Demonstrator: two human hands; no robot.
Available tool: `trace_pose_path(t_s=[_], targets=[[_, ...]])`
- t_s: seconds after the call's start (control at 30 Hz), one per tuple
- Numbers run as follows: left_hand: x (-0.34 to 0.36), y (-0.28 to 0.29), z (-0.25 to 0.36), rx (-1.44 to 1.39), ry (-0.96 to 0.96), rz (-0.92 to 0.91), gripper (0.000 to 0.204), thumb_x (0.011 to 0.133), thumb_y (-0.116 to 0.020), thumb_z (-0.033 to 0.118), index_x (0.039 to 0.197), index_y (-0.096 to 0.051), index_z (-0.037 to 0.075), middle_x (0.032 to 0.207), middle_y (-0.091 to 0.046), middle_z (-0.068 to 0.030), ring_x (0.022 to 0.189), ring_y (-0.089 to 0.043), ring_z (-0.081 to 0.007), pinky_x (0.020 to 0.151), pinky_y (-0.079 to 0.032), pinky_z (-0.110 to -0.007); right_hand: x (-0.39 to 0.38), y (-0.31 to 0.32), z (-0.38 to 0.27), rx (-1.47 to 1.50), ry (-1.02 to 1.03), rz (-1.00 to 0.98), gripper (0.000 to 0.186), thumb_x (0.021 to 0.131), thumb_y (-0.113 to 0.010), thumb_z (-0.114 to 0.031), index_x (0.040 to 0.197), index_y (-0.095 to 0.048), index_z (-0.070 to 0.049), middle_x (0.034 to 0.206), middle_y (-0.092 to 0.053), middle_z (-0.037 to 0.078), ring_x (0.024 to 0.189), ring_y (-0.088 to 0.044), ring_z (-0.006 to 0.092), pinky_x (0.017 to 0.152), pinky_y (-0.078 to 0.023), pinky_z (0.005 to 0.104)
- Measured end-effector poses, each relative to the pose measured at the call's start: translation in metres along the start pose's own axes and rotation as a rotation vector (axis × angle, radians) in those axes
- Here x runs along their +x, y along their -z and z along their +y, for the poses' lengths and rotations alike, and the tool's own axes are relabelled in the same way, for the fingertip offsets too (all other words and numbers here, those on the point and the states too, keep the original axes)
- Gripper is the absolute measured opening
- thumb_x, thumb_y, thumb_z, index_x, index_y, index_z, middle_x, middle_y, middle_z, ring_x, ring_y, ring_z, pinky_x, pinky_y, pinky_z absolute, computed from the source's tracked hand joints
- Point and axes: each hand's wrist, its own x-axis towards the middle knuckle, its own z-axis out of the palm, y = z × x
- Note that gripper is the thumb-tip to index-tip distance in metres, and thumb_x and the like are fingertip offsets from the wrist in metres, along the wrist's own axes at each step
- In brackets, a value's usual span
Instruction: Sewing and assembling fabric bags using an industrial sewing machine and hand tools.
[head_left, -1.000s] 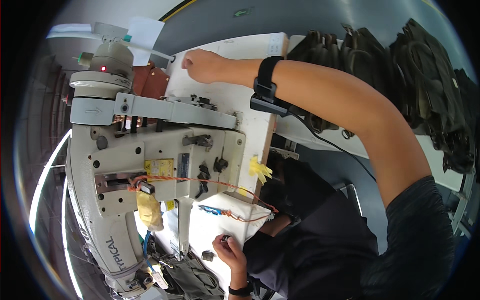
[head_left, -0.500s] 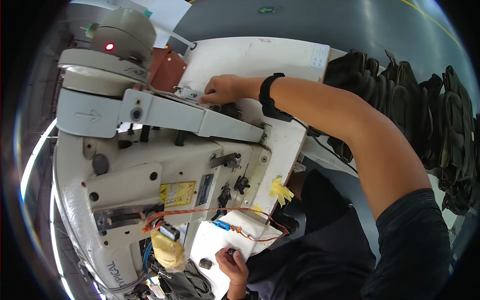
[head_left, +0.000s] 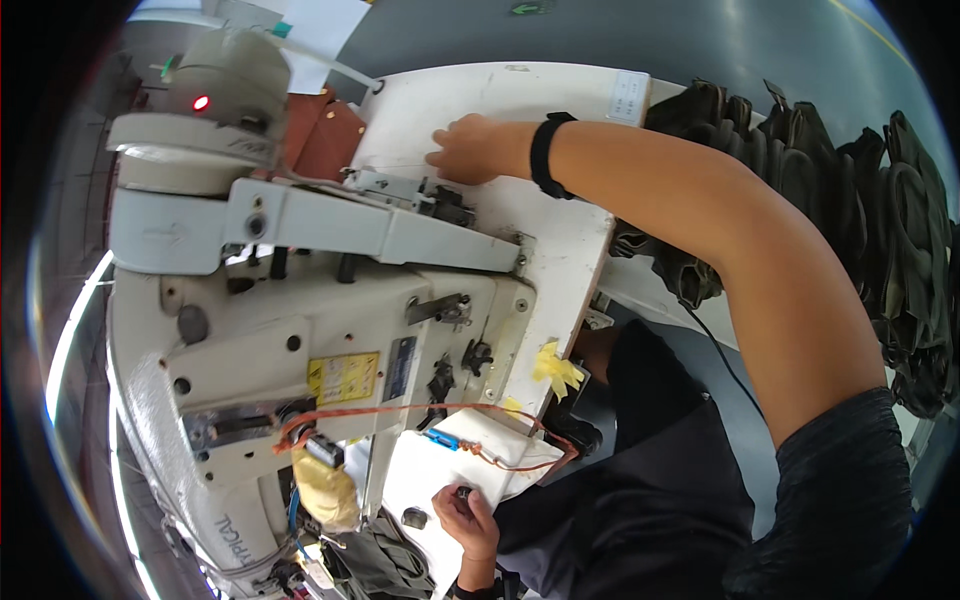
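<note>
A small dark thing (head_left: 463,492) is pinched by the left grip (head_left: 468,525) near the tabletop (head_left: 460,95)'s near edge; likely light and hard, best held by its sides; whether anything is pinched by the right grip (head_left: 470,150) can't be told

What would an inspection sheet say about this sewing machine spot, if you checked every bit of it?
Surface: white table, scuffed; yellow tape on its edge.
Work things: sewing machine; small dark part; dark cloth at the machine's lower end.
Clutter: blue tool on an orange cord; loose dark piece.
Grips: left grip pinches the small dark part; right grip, fingers curled, is beside a metal fitting; unclear whether it holds anything.
Cables: black cable hangs below the right arm.
Surroundings: dark cloth bundles at right; grey floor.
</note>
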Motion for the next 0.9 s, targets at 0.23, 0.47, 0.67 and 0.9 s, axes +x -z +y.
trace_pose_path(t_s=[0.23,0.47,0.67,0.9], targets=[[0.006,-0.003,0.008,0.038,-0.055,0.09,0.028,0.098,-0.065,0.014,0.118,-0.055,-0.003,0.1,-0.054,-0.0114,0.068,-0.045,-0.0159,0.06,-0.038,-0.029,-0.016,0.044,-0.002,0.047,-0.073,-0.095,0.052,0.1,-0.051,-0.014,0.15,-0.044,-0.001,0.133,-0.057,0.023,0.111,-0.067,0.0371,0.093,-0.055,0.0456],[0.004,0.002,0.015,0.055,-0.077,0.096,0.026,0.098,-0.065,0.013,0.116,-0.056,-0.004,0.097,-0.051,-0.0088,0.066,-0.04,-0.0132,0.061,-0.037,-0.028,-0.011,0.054,-0.015,0.363,-0.16,0.084,0.037,0.1,-0.054,-0.013,0.135,-0.054,-0.001,0.102,-0.07,0.021,0.097,-0.07,0.0375,0.085,-0.056,0.0461],[0.008,-0.001,0.011,0.039,-0.107,0.114,0.028,0.096,-0.07,0.013,0.116,-0.057,-0.001,0.098,-0.056,-0.0127,0.065,-0.045,-0.0176,0.058,-0.039,-0.031,-0.003,0.018,-0.024,0.415,-0.038,0.226,0.031,0.102,-0.054,-0.028,0.103,-0.071,-0.003,0.103,-0.072,0.02,0.099,-0.069,0.0398,0.088,-0.055,0.0481],[0.002,0.001,0.009,0.026,-0.03,0.082,0.027,0.101,-0.061,0.014,0.121,-0.052,-0.002,0.097,-0.05,-0.0055,0.07,-0.041,-0.0081,0.062,-0.033,-0.024,0.0,0.024,-0.039,0.451,-0.176,0.282,0.036,0.103,-0.054,-0.032,0.099,-0.073,-0.002,0.099,-0.074,0.022,0.096,-0.071,0.0412,0.088,-0.056,0.0493]])
